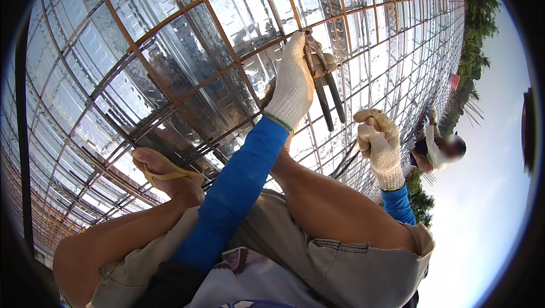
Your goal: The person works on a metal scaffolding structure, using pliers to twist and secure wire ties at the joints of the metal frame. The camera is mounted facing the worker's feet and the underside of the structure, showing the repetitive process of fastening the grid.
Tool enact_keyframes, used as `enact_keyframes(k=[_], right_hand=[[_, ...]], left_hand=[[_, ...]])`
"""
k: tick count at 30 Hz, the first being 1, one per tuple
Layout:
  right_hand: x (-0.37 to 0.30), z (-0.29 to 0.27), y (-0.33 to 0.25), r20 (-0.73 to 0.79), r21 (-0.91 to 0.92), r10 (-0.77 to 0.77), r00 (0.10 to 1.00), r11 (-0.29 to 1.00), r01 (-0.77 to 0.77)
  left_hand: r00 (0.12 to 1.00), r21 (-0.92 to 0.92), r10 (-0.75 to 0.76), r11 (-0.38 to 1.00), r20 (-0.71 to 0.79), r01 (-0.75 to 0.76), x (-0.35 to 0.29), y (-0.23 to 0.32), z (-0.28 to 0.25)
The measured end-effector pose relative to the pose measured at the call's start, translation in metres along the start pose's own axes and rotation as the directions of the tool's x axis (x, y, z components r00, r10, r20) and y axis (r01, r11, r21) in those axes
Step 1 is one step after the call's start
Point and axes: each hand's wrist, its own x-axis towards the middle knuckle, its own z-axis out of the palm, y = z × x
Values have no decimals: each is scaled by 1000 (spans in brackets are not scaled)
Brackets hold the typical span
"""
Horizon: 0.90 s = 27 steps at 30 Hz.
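My left hand [292,84], in a white knit glove with a green cuff edge, is closed at a crossing of the rebar grid [235,64]. A pair of pincers [319,72] with dark handles is held in it near the head, the handles pointing back toward me and spread a little. A gloved fingertip shows past the pincers' jaws. Off to the right, my right hand [379,152] is raised above the grid in a worn, yellowish glove. Its fingers are curled in, with a bare fingertip showing; whatever lies inside them is hidden.
Shiny ribbed metal decking [210,103] lies under the rusty bars. My sandalled left foot [164,174] rests on the grid. Another person [437,149] crouches farther off to the right, near trees [479,30]. A small red object [454,81] stands by the far edge.
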Motion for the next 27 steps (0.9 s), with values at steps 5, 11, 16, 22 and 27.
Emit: enact_keyframes(k=[5,11,16,22,27], right_hand=[[12,-82,14,-297,115,-249,922,949,293],[64,-114,76,-148,-144,-94,985,987,72],[110,-121,79,-111,-178,-133,985,978,112],[136,-122,88,-121,-97,-110,986,990,99],[144,-118,108,-99,-136,-179,979,977,165]], left_hand=[[997,414,5,909,73,-35,1,-19,0],[992,514,4,855,125,-69,24,-92,33],[985,547,-153,833,75,88,39,-110,37],[916,651,-346,746,204,137,69,-132,-5],[889,962,-393,-34,236,-271,63,-128,-6]])
